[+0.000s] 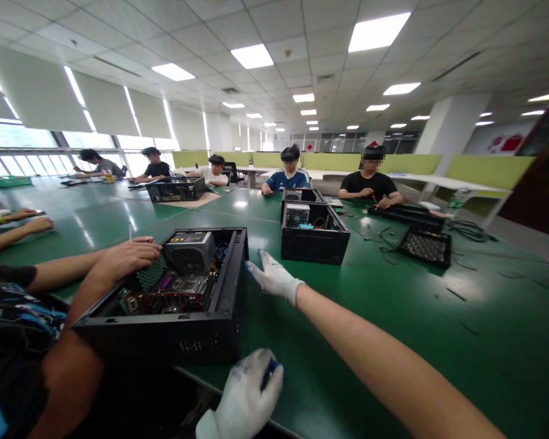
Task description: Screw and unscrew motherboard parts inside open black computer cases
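Observation:
My right hand (277, 279), in a white glove with blue fingertips, reaches over the green table just right of an open black computer case (219, 329). Its fingers are stretched out and apart, with nothing in them. Lower down, by the near table edge, my left hand (251, 390) wears a matching glove. Its fingers are curled around something dark blue that I cannot make out. Inside the case are a power supply (190, 253) and a circuit board (190, 286). Another person's hand (128, 259) rests at the case's left side.
Two more open cases (315, 244) (302, 196) stand in line beyond my right hand. To the right lie a black tray of small parts (424, 247), cables (471, 230) and scraps on the green table (370, 323). Several people sit around it.

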Action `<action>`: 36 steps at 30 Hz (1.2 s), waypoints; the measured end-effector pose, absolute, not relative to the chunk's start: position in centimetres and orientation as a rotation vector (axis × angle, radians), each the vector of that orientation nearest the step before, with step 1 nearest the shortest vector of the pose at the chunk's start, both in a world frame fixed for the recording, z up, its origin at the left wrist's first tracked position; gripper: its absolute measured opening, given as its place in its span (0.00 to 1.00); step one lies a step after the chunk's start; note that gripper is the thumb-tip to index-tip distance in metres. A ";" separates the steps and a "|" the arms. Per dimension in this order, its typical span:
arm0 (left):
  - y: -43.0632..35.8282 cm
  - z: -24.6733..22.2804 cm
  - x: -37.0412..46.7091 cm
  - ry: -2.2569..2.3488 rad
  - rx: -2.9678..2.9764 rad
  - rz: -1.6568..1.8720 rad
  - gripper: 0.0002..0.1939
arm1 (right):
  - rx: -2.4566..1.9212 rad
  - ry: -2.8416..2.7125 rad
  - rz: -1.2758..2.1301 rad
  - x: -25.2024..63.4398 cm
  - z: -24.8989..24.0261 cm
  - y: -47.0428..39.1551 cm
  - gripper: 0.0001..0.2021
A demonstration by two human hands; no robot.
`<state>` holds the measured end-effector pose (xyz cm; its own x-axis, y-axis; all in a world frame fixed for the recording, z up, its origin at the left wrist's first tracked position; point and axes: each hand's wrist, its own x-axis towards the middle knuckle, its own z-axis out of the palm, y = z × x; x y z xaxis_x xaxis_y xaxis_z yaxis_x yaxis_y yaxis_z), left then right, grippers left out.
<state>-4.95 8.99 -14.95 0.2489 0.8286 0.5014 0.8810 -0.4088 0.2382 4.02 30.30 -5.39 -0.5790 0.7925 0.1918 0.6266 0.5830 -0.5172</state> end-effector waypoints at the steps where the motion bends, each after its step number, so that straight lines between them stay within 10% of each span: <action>1: 9.2 -15.5 -4.8 -1.717 -2.372 -0.957 0.13 | -1.239 -2.399 0.487 5.2 -5.4 31.4 0.43; 19: 10.0 -16.9 -3.8 -1.871 -2.260 -1.197 0.09 | -1.913 -2.370 -0.306 18.7 -1.9 44.8 0.34; 36: 10.1 -17.2 -4.0 -1.881 -2.333 -1.250 0.09 | -1.529 -2.492 -0.417 20.6 -1.3 29.4 0.26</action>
<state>-4.05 10.06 -17.21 0.0353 0.8705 0.4909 0.7895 -0.3254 0.5203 20.64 29.37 -1.35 -0.4509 0.8397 0.3028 0.8925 0.4290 0.1393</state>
